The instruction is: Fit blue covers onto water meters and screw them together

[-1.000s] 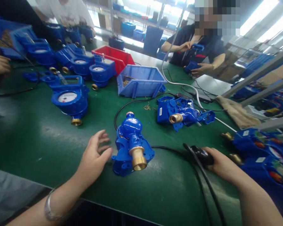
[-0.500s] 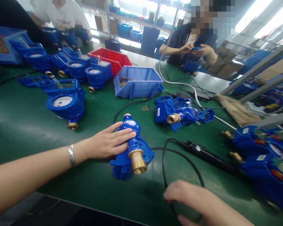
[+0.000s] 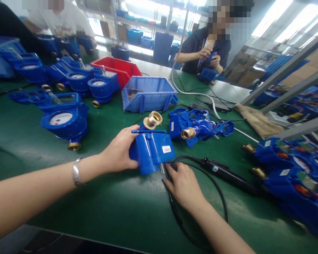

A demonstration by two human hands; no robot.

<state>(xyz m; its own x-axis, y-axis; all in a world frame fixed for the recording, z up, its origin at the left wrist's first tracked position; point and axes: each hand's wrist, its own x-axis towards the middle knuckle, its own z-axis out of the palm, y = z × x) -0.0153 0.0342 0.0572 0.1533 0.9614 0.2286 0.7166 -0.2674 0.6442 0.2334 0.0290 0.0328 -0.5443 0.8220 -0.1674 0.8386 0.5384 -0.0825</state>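
My left hand is wrapped around the side of a blue water meter. The meter is tipped up, with its threaded brass end pointing up and a white label on the side facing me. A short thin rod sticks out of its lower edge. My right hand is just beside that rod, thumb and fingers apart, holding nothing that I can see. A black cable loops around and under this hand. Farther right lies a black electric screwdriver.
Another blue meter lies brass end forward behind the screwdriver. Beyond my hands stand a blue bin with small screws and a red bin. Several meters line the left, including one with a dial; more crowd the right. Co-workers sit opposite.
My left hand has gone from lying flat on the meter to gripping and tipping it up. My right hand has moved up and left to beside the meter.
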